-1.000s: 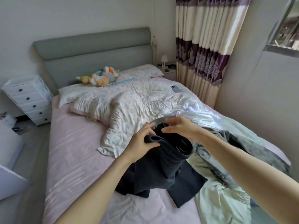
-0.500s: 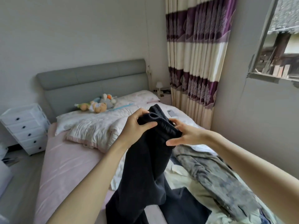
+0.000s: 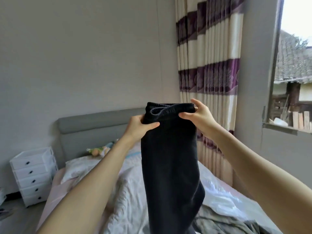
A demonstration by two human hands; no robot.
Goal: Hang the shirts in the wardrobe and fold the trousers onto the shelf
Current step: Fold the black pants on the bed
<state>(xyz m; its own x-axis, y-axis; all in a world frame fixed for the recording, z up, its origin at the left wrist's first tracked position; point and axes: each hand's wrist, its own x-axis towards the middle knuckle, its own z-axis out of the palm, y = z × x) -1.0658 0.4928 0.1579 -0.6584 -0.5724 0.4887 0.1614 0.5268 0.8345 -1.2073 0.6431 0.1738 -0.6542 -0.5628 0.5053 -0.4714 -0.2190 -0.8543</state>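
Note:
A pair of dark navy trousers [image 3: 170,166] hangs in the air in front of me, waistband up, legs dropping out of view at the bottom. My left hand [image 3: 140,126] grips the left side of the elastic waistband. My right hand [image 3: 197,114] pinches the right side of the waistband between thumb and fingers. Both arms are raised above the bed [image 3: 131,200]. A grey patterned garment [image 3: 224,223] lies crumpled on the bed at the lower right.
A grey headboard [image 3: 87,127] backs the bed, with a soft toy [image 3: 99,150] on the pillows. A white drawer unit [image 3: 33,174] stands at the left. A purple-and-cream curtain [image 3: 209,81] hangs at the right beside an open window [image 3: 293,81].
Both hands have lifted the trousers up off the bed to chest height and spread the waistband apart. The view has tilted upward.

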